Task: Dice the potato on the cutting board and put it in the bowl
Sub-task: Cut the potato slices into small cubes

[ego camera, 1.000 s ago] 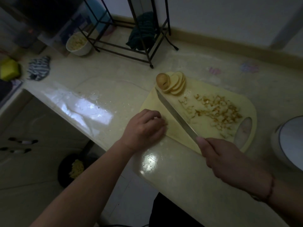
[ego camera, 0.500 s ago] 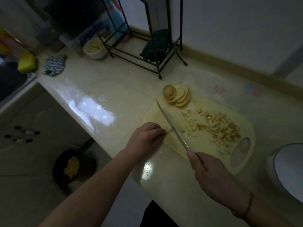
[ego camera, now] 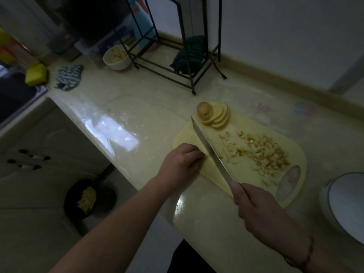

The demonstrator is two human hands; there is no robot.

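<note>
A pale yellow cutting board lies on the counter. Fanned potato slices with a skin-on end piece sit at its far corner. A heap of diced potato covers its right half. My left hand is curled at the board's near left edge, fingertips over a small potato piece that is mostly hidden. My right hand grips the handle of a long knife, whose blade lies slanted across the board just right of my left fingers. A white bowl with potato pieces stands far back left.
A black wire rack with a dark green cloth stands behind the board. A striped cloth and a yellow sponge lie near the sink at left. A white round container sits at right. A dark pan is on the floor.
The view has tilted up and away, so the board sits lower in the frame. The knife blade has shifted closer to my left fingers. Both hands keep their grip.
</note>
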